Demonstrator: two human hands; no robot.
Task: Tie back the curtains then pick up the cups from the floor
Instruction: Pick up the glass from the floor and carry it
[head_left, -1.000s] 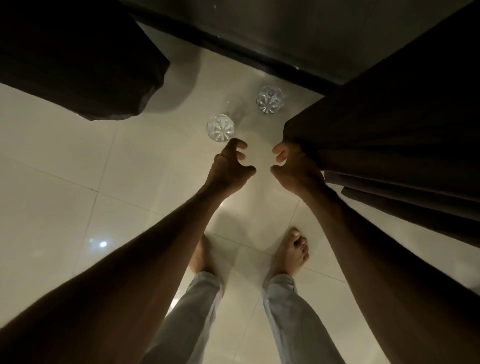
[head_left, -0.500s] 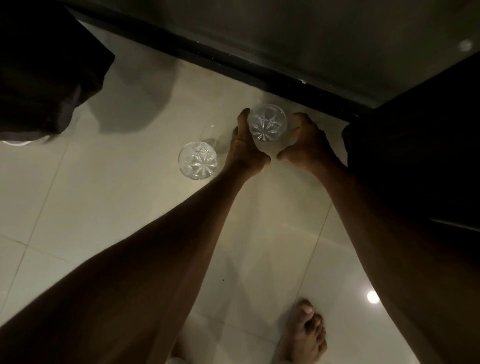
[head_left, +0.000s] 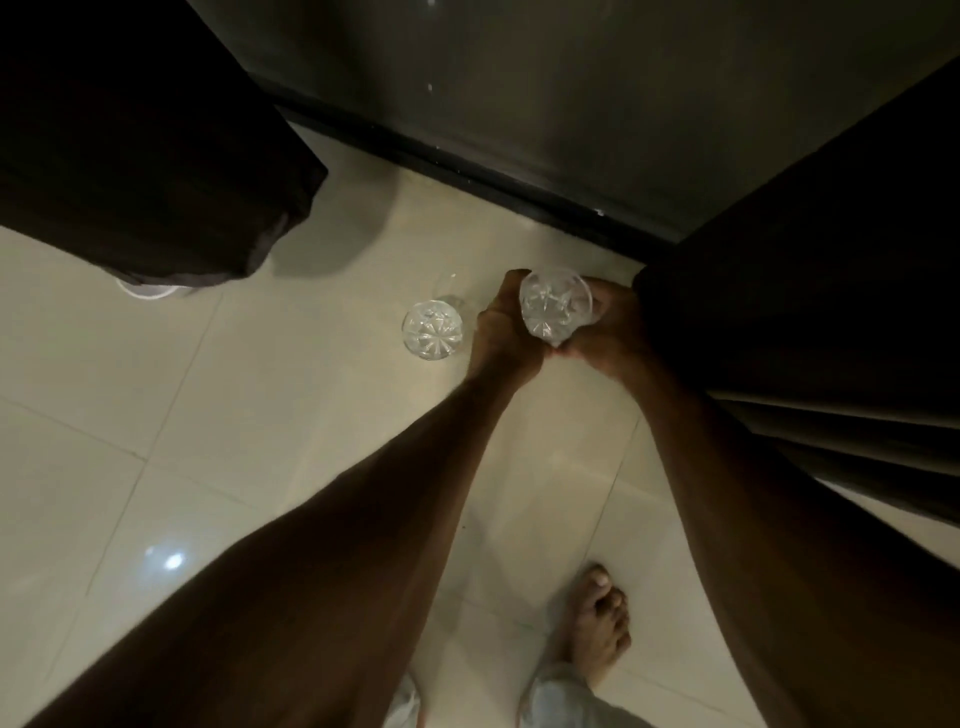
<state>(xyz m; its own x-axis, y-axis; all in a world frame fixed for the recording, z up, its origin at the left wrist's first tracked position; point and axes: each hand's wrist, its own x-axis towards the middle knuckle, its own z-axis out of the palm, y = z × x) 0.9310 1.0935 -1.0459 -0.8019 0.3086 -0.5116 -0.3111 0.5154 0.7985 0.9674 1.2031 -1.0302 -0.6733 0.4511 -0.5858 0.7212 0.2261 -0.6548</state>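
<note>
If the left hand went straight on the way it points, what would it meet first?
The left hand grips the held cup together with the right hand. Beyond that, along the forearm's line, probably the dark strip at the wall's foot; depth is unclear. The other cup lies off that line.

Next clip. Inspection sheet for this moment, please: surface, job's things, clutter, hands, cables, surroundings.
Surface: pale glossy floor tiles, with lamp glare on them.
Job's things: gripped cup, clear cut glass, between both hands; loose cup, upright on the floor left of the hands, untouched; left curtain and right curtain, both dark, ties not visible.
Clutter: small white object under the left curtain's hem, cannot identify.
Hands: left hand and right hand, both curled round the gripped cup.
Cables: nothing seen.
Surroundings: dark panel, window or door, with black bottom track; bare foot; pale trouser leg.
</note>
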